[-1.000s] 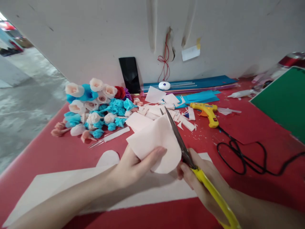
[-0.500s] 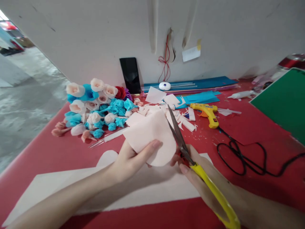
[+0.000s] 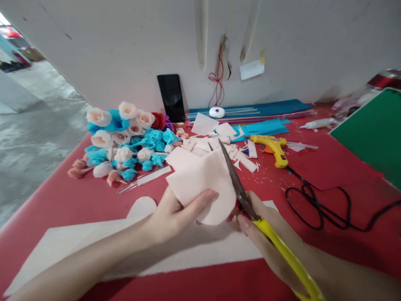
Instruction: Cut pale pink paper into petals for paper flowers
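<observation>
My left hand [image 3: 178, 217] pinches a pale pink piece of paper [image 3: 206, 179], its thumb on top and the other fingers hidden beneath. The paper's lower right side is rounded, while its left corner is still angular. In my right hand [image 3: 263, 225] is a pair of scissors [image 3: 238, 184] with yellow handles. Their dark blades are parted around the paper's right edge, one in front and the other partly behind it. Below both hands a long pale sheet [image 3: 150, 246] lies on the red table, with a rounded paper piece [image 3: 142, 207] at its back edge.
Paper flowers [image 3: 125, 142] are piled at the left back, beside pale paper scraps [image 3: 200, 146]. A yellow glue gun [image 3: 271, 146] lies at right with its black cord [image 3: 313, 209] looped. A phone [image 3: 171, 98] leans on the wall; a green board [image 3: 372, 133] stands far right.
Half a second ago the paper was drawn slightly up and left, with both blades right of its edge. Now it is lower again and its edge sits between the blades.
</observation>
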The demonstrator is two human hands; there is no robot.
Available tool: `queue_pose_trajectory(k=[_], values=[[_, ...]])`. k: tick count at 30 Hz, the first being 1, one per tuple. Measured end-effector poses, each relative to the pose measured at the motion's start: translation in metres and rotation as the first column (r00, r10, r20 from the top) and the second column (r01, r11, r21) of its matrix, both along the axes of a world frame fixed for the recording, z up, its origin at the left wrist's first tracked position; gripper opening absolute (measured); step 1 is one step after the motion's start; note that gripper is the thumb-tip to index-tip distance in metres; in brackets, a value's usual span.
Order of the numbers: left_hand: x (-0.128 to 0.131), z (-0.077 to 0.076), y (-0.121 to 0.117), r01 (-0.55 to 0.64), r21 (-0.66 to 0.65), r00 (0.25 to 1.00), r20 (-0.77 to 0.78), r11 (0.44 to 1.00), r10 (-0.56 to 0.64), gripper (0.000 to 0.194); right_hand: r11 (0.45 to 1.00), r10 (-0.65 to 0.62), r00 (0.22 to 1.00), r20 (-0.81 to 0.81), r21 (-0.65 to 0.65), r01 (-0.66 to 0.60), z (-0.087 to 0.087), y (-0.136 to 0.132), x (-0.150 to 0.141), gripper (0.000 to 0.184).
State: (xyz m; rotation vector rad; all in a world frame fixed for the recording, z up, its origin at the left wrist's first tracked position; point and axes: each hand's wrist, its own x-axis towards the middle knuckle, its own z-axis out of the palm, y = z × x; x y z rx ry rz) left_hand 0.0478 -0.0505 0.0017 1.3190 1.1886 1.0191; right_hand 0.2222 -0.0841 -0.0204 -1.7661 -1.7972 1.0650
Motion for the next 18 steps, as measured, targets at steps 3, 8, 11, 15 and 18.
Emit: queue_pose_trajectory(k=[3,8,11,15,18], values=[[-0.0014,0.0001,0.0009,0.030,0.016,1.000,0.004,0.999,-0.030,0.010,0.998,0.044,0.999,0.020,-0.052,-0.043,0.0080,0.0022,-0.0015,0.019],[-0.0063,-0.0012,0.0030,0.127,0.072,0.991,-0.049,0.989,-0.123,0.008,0.998,0.047,0.999,-0.002,-0.048,-0.047,0.0088,0.0033,-0.0018,0.016],[-0.0066,-0.0014,0.0027,0.133,0.081,0.990,-0.064,0.988,-0.128,0.011,0.997,0.058,0.997,0.047,-0.053,-0.055,0.0084,0.0032,-0.0016,0.016],[-0.0061,-0.0020,0.0021,0.126,0.077,0.991,-0.059,0.989,-0.122,0.013,0.995,0.053,0.994,0.094,-0.095,-0.044,0.0091,0.0032,-0.0025,0.019],[-0.0063,-0.0027,0.0018,0.127,0.056,0.990,-0.063,0.990,-0.123,0.009,0.997,0.044,0.995,0.087,-0.071,-0.038,0.0067,0.0026,-0.0026,0.019]])
